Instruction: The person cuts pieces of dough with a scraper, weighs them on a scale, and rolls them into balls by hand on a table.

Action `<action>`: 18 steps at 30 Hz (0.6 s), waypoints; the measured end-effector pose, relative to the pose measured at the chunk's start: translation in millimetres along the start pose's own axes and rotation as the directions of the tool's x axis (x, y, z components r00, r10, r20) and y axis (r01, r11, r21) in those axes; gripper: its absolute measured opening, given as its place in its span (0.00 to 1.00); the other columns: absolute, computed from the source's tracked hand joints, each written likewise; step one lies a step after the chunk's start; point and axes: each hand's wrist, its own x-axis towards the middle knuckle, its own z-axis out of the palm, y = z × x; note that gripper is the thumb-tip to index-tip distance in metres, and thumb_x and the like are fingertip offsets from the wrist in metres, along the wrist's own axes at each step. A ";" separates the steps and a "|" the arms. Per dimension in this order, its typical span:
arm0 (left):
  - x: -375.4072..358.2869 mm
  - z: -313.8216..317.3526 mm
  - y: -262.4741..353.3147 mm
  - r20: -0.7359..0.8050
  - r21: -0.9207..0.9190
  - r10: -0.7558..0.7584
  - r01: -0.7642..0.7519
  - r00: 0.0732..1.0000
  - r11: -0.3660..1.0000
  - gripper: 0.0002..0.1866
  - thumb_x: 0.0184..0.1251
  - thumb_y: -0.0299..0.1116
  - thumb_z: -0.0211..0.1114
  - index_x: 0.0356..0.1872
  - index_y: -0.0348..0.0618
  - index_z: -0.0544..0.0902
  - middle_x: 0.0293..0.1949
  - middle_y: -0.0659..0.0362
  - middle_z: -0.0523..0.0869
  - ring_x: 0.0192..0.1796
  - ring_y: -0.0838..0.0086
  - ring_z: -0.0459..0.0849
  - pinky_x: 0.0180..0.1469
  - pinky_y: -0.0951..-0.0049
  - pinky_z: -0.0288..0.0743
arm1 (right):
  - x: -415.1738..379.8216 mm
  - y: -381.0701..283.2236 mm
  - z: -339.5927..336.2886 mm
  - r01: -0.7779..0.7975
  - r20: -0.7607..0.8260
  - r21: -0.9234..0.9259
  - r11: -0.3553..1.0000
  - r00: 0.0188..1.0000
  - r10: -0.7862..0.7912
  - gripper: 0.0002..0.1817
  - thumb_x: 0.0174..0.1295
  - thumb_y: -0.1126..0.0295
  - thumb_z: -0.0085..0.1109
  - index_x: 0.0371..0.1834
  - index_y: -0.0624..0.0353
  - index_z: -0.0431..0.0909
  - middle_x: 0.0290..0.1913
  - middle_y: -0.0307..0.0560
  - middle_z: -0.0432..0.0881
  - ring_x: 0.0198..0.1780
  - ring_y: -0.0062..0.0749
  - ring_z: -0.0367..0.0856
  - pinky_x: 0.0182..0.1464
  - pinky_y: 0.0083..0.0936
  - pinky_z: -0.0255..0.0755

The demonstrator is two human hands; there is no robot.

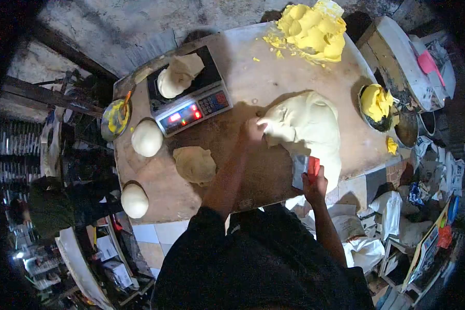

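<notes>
A large pale mass of dough (312, 121) lies on the wooden table (243, 67). My left hand (254, 130) is at its left edge, with fingers bent against a small bulge of dough; how firmly they hold it is hard to see. Closed round the red handle of a metal scraper (300, 173), my right hand (315, 183) is at the dough's lower edge. The digital scale (194, 111) bears dough (173, 82) under a flat brownish piece. Left of my left arm lies a flat, thin dough piece (195, 165), near two round dough balls (147, 138) (135, 200).
A yellow heap (315, 31) sits at the table's far edge. Bowls with yellow stuff stand at the left (116, 120) and right (377, 103) edges. A box (403, 67) with a pink scoop (428, 63) is at upper right. White sacks (364, 252) lie below right.
</notes>
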 end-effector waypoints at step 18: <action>72.7 -327.1 -123.8 -0.515 0.042 -0.285 0.356 0.809 0.934 0.16 0.66 0.38 0.65 0.46 0.35 0.81 0.41 0.43 0.84 0.43 0.54 0.85 0.46 0.59 0.77 | 121.3 -156.4 218.2 0.199 0.073 -0.036 0.979 0.978 -0.196 0.33 0.56 0.63 0.70 0.61 0.63 0.67 0.45 0.58 0.82 0.48 0.50 0.82 0.47 0.40 0.75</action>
